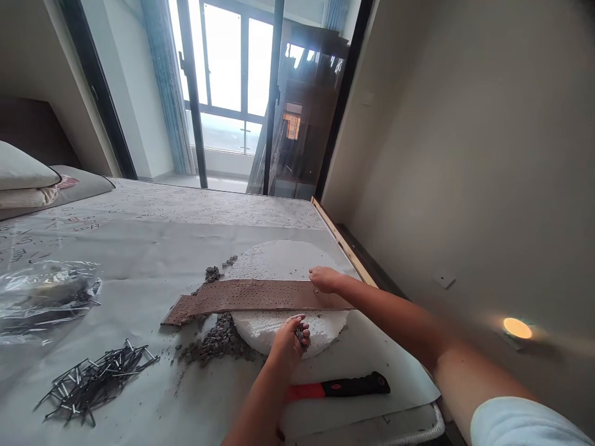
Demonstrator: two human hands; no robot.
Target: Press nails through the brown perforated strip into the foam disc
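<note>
My left hand [294,337] is closed around a small bunch of nails [300,332], just in front of a long brown strip [260,296] dotted with rows of small holes. Over the strip's right part, my right hand [325,280] pinches its fingers together; a tiny shiny bit shows beneath them, too small to name. The strip lies across a round white foam slab [279,257]. Below my left forearm rests a hammer-like tool with a red shaft and black grip [356,385]; its head is hidden.
A heap of loose nails [100,381] lies at the lower left, beside a clear plastic bag [46,300] with dark contents. Grey crumbs [220,341] are piled left of the foam. A wooden edge [344,241] runs along the right, near the wall. Pillows [28,173] sit far left.
</note>
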